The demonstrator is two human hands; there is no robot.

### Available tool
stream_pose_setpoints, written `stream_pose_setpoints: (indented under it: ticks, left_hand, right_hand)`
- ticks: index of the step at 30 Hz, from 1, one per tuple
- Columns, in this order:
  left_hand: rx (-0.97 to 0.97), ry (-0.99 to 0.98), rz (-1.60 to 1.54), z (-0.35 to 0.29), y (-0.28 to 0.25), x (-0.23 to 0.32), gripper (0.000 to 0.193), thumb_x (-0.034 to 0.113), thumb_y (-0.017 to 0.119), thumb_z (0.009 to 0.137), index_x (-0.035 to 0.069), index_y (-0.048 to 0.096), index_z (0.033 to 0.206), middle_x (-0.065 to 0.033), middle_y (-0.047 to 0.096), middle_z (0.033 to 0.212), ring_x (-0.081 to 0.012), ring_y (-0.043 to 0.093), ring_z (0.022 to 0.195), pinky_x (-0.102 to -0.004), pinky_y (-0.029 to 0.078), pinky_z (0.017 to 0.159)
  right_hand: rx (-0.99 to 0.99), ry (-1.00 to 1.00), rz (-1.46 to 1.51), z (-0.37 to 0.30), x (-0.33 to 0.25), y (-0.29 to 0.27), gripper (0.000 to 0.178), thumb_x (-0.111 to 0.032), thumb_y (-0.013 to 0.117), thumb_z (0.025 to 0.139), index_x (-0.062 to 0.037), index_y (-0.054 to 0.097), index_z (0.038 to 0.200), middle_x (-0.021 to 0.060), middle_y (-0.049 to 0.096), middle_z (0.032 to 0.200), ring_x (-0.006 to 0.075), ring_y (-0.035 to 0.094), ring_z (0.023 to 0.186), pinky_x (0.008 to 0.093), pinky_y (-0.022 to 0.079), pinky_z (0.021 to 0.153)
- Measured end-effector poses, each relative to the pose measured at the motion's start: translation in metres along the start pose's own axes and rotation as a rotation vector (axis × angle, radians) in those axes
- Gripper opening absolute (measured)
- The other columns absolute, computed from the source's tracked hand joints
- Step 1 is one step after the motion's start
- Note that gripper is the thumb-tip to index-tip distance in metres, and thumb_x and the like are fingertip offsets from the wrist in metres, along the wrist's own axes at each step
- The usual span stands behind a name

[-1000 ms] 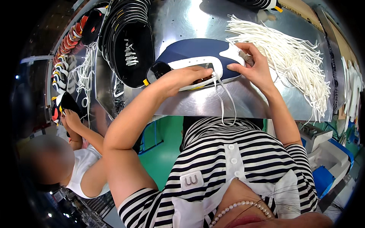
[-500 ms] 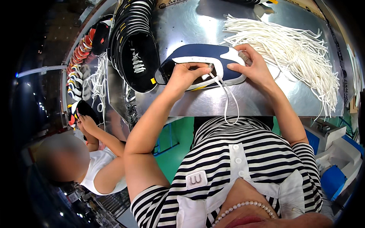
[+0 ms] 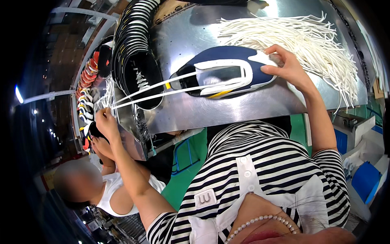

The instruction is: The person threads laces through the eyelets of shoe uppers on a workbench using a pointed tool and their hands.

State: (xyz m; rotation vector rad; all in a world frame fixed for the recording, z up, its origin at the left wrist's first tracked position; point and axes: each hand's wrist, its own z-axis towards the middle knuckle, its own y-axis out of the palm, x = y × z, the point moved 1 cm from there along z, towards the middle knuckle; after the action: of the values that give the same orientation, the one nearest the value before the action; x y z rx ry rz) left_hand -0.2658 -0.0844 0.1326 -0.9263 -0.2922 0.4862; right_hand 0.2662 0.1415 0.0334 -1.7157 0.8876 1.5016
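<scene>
A navy shoe upper [image 3: 229, 55] with white trim lies on its side of the metal table, its toe toward the right. My right hand [image 3: 289, 70] grips the toe end, thumb and fingers on either side of the white toe part. From the front eyelets, two strands of a white shoelace [image 3: 178, 92] run taut to the left. My left hand [image 3: 107, 123] is closed on their far ends, out beyond the table's left edge. The lace crosses in front of a row of nested black shoes [image 3: 134, 67].
A heap of loose white laces [image 3: 292, 49] covers the right of the metal table [image 3: 187, 118]. At left, a co-worker's hand [image 3: 101, 147] works on a shoe beside a row of red and white shoes [image 3: 86, 75]. Blue and grey bins [image 3: 367, 183] stand at the lower right.
My left hand has moved from the shoe's opening far to the left, drawing the slack lace loop into two taut strands. The shoe and right hand have shifted slightly right.
</scene>
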Motion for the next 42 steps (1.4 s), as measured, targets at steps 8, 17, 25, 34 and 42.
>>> stream_pose_setpoints:
  ticks: [8, 17, 25, 34, 42]
  left_hand:
    - [-0.496, 0.618, -1.080, -0.020, -0.021, 0.276, 0.007, -0.002, 0.068, 0.078, 0.002, 0.068, 0.084, -0.0163, 0.063, 0.118, -0.0268, 0.058, 0.105, -0.0333, 0.046, 0.088]
    - [-0.266, 0.447, -1.041, -0.035, -0.009, 0.292, 0.012, 0.006, 0.072, 0.076, 0.004, 0.064, 0.085, -0.0133, 0.062, 0.108, -0.0307, 0.056, 0.100, -0.0403, 0.047, 0.083]
    - [-0.221, 0.516, -0.893, -0.046, 0.019, 0.263, 0.011, 0.009, 0.064, 0.084, 0.002, 0.063, 0.093, -0.0147, 0.063, 0.091, -0.0353, 0.060, 0.086, -0.0427, 0.047, 0.079]
    - [-0.721, 0.403, -0.594, -0.040, 0.054, 0.262, 0.034, 0.034, 0.061, 0.091, 0.001, 0.069, 0.087, -0.0166, 0.067, 0.083, -0.0315, 0.065, 0.078, -0.0373, 0.051, 0.069]
    - [-1.380, -0.624, -1.303, -0.066, 0.090, 0.294, 0.034, 0.040, 0.066, 0.091, 0.007, 0.064, 0.099, -0.0006, 0.061, 0.076, -0.0080, 0.055, 0.063, -0.0237, 0.045, 0.056]
  right_hand:
    - [0.188, -0.250, -0.512, 0.038, 0.017, 0.010, 0.035, -0.024, 0.076, 0.081, -0.0042, 0.066, 0.107, 0.0036, 0.067, 0.092, 0.0089, 0.057, 0.079, 0.0240, 0.045, 0.070]
    - [-0.011, -0.036, 0.046, -0.001, -0.050, 0.097, 0.017, -0.011, 0.069, 0.084, -0.0006, 0.067, 0.097, 0.0015, 0.065, 0.088, 0.0092, 0.057, 0.083, 0.0244, 0.046, 0.076]
    - [0.140, 0.020, 0.108, 0.027, -0.029, 0.101, 0.017, -0.020, 0.061, 0.092, -0.0029, 0.064, 0.096, -0.0049, 0.055, 0.077, 0.0047, 0.048, 0.071, 0.0214, 0.039, 0.060]
    - [0.154, 0.022, 0.261, 0.054, 0.020, 0.103, 0.026, -0.006, 0.065, 0.088, 0.0003, 0.056, 0.112, 0.0055, 0.066, 0.085, 0.0094, 0.062, 0.081, 0.0216, 0.048, 0.073]
    - [0.134, 0.026, -0.126, 0.041, 0.015, 0.105, 0.031, -0.008, 0.068, 0.085, -0.0051, 0.056, 0.114, 0.0073, 0.069, 0.082, 0.0095, 0.063, 0.079, 0.0241, 0.048, 0.070]
